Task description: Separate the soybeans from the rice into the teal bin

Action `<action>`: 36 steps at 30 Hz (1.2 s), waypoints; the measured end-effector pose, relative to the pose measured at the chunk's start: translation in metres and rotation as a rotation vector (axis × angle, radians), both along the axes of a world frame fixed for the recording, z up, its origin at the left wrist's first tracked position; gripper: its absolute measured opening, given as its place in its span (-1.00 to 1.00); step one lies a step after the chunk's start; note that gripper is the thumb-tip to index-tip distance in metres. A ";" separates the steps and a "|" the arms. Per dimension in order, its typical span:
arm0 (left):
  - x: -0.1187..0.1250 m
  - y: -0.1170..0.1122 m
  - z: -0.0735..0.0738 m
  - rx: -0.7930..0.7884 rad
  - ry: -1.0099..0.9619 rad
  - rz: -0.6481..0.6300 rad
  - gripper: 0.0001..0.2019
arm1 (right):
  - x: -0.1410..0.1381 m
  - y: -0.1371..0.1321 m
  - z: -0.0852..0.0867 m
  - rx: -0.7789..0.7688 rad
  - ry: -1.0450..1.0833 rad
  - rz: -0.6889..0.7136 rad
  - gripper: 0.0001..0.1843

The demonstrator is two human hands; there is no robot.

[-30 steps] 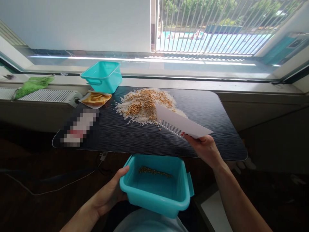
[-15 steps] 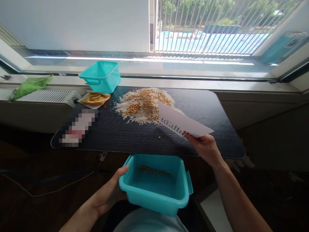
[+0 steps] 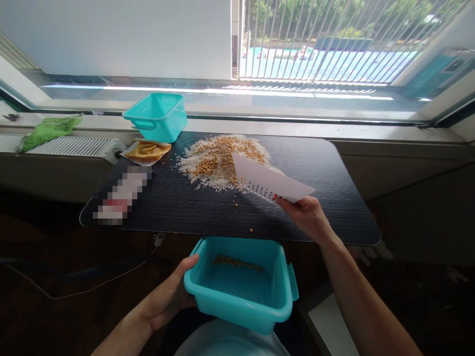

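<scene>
Hands (image 3: 166,296) (image 3: 308,216) grip slotted sheet (image 3: 272,180), round-cornered tub (image 3: 241,309).

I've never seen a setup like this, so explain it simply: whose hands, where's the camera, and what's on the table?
The hands belong to one person wearing a camera on the head; every picture looks forward and down from there. The left hand grips a turquoise rectangular plastic tub with small round beans inside. The right hand holds a white, slotted, flat tool whose far end reaches a mound of white grains and yellow-brown beans on the black rectangular table. Further left lies a folded yellowish item, material unclear, near a second turquoise tub.
</scene>
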State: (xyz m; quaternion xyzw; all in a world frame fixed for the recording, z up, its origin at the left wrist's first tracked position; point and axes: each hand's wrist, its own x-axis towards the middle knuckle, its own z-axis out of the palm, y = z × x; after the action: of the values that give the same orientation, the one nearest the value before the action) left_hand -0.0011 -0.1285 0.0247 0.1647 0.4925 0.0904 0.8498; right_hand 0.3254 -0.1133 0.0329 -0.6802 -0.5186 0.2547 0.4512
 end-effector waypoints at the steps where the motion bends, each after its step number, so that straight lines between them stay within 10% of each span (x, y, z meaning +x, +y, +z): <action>1: 0.000 0.000 -0.001 0.003 0.000 0.003 -0.30 | 0.000 0.002 0.000 -0.011 -0.012 0.014 -0.73; 20: -0.007 0.002 -0.002 0.020 -0.033 -0.017 -0.27 | 0.022 -0.071 0.007 -0.154 0.108 0.225 -0.67; 32: -0.008 -0.002 0.002 0.017 -0.059 0.003 -0.23 | -0.012 -0.050 0.015 -0.153 0.063 0.431 -0.77; 36: -0.009 -0.001 0.001 0.029 -0.033 0.012 -0.24 | -0.046 -0.038 0.009 -0.021 -0.023 0.306 -0.71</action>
State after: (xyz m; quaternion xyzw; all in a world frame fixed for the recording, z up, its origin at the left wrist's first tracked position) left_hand -0.0104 -0.1296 0.0260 0.1725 0.4782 0.1053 0.8547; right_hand 0.2796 -0.1517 0.0421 -0.6006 -0.6187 0.3181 0.3940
